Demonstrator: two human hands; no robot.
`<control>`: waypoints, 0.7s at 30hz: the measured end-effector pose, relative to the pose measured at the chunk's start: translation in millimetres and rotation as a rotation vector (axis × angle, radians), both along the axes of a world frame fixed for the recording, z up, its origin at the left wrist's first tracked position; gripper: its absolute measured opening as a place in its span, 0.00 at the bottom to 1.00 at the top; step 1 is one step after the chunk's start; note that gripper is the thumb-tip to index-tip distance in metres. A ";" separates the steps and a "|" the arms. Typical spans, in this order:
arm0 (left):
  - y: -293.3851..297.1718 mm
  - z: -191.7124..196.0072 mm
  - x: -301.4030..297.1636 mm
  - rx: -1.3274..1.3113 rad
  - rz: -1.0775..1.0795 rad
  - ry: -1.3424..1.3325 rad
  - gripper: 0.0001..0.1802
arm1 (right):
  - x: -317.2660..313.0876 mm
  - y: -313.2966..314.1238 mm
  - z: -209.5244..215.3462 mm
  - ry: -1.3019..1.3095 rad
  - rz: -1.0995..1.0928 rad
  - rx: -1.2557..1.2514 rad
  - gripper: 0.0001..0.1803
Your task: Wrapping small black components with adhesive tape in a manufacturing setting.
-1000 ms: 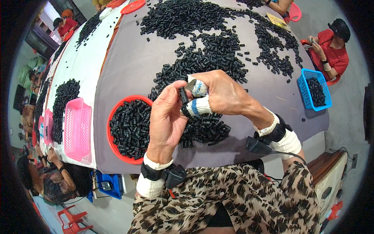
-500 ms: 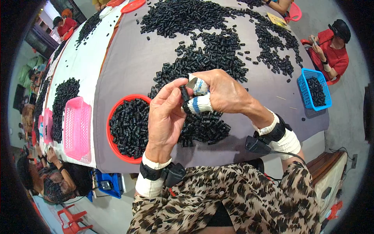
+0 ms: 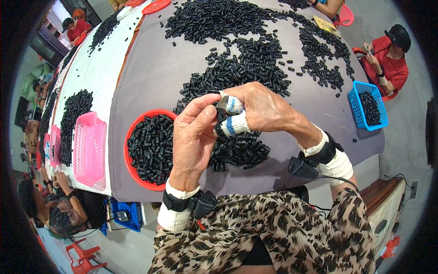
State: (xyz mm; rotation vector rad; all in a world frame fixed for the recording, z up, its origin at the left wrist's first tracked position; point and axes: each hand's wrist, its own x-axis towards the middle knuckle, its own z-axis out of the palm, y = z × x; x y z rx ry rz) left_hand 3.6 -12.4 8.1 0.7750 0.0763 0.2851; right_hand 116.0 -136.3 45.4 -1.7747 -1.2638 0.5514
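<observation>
My left hand [image 3: 194,137] and my right hand [image 3: 262,109] meet above the table, fingertips together around a small black plastic part [image 3: 222,114]. The thumb and forefinger of my right hand wear white cloth wraps with blue stripes. Directly under my hands lies a heap of small black parts [image 3: 237,148] on the grey table cover [image 3: 150,73]. A round red tray [image 3: 134,132] full of the same black parts sits just left of my left hand.
Large spreads of black parts [image 3: 237,27] cover the far table. A pink basket [image 3: 89,148] lies on the white cover at left. A blue basket [image 3: 367,105] with parts stands at right beside a seated person in red [image 3: 388,59]. Other people sit along the left edge.
My hands stay together over the heap; the fingers have shifted slightly around the small black part.
</observation>
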 end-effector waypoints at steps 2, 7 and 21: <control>-0.1 -0.4 0.9 0.002 0.000 -0.005 0.12 | 1.0 0.2 -2.4 0.011 0.013 0.027 0.18; -0.8 0.8 1.2 0.016 0.015 0.002 0.12 | 1.5 0.1 -2.5 -0.015 0.016 0.005 0.18; -2.4 -1.5 4.0 -0.043 -0.005 -0.004 0.13 | -1.5 -1.1 -3.0 0.006 -0.038 0.053 0.17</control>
